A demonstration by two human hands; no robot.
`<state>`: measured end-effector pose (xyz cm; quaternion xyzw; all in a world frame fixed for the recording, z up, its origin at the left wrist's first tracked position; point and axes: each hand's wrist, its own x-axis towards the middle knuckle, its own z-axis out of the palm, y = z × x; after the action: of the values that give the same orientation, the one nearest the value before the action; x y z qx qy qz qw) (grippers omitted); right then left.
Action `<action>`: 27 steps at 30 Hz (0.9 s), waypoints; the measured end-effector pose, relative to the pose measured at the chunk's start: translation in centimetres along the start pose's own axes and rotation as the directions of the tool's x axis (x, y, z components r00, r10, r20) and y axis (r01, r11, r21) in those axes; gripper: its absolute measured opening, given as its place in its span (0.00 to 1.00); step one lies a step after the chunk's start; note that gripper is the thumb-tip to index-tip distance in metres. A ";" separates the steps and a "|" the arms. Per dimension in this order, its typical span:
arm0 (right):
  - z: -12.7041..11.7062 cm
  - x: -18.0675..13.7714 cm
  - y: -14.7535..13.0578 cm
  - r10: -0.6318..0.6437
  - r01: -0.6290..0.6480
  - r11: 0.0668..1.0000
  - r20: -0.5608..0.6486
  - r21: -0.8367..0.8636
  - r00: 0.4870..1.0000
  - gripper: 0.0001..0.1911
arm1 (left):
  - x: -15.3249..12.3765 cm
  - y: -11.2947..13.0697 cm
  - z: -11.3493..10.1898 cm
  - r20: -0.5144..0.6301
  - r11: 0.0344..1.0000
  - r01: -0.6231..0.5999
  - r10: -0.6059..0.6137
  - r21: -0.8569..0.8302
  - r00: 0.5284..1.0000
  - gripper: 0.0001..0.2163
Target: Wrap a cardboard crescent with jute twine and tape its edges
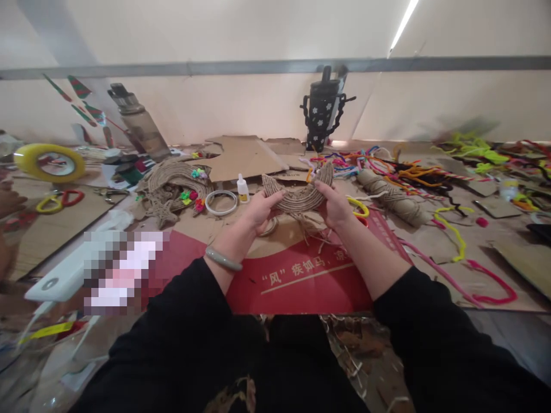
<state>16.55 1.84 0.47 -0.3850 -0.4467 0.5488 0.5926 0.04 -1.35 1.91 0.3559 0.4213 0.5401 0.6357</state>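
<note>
Between my two hands is a crescent of coiled twine (297, 199), its curve hanging downward and its tips pointing up. My left hand (260, 213) pinches its left side, thumb on top. The right side is gripped by my right hand (334, 205), near the upper tip. Loose twine ends (307, 226) dangle below the crescent. A small white glue bottle (243, 190) stands just left of my left hand, beside a white ring (221, 202). Yellow-handled scissors (358, 207) lie partly hidden behind my right forearm.
Finished-looking twine work with flowers (181, 180) lies at left. A twine spool (390, 198) and colourful pipe cleaners (413, 172) spread right. A black tumbler (322, 112) and grey bottle (140, 123) stand at the back. Yellow tape (26, 163), a power bank (64, 275) and another person's hand (9, 201) are left.
</note>
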 end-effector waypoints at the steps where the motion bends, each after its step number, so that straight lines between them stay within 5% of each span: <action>1: -0.3 -0.1 0.1 0.010 -0.010 1.000 0.001 -0.014 1.000 0.19 | 0.0 0.0 -0.3 0.017 1.000 -0.001 0.000 0.005 1.000 0.05; 5: -0.8 -0.8 0.5 -0.022 0.030 0.987 0.052 -0.158 0.998 0.20 | -0.2 0.2 -1.7 0.111 0.998 -0.015 0.007 0.067 0.994 0.09; 8: -0.5 -1.5 0.5 -0.017 0.037 0.971 0.084 -0.238 0.996 0.21 | -0.4 0.4 -2.1 0.075 0.998 -0.058 0.058 0.003 0.995 0.12; 17: 0.6 -3.2 0.7 0.001 0.033 0.988 0.220 -0.149 0.975 0.27 | -1.7 -0.8 -1.2 0.183 0.989 -0.096 0.075 0.109 0.980 0.16; 27: 0.2 -2.3 -0.4 -0.139 0.148 0.982 0.075 -0.121 0.987 0.24 | -1.3 -0.3 -1.3 0.109 0.994 -0.093 0.087 0.055 0.990 0.14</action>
<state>16.50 -0.49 0.64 -0.3699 -0.5264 0.4879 0.5900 -1.14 -2.73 1.27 0.4218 0.3862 0.5357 0.6213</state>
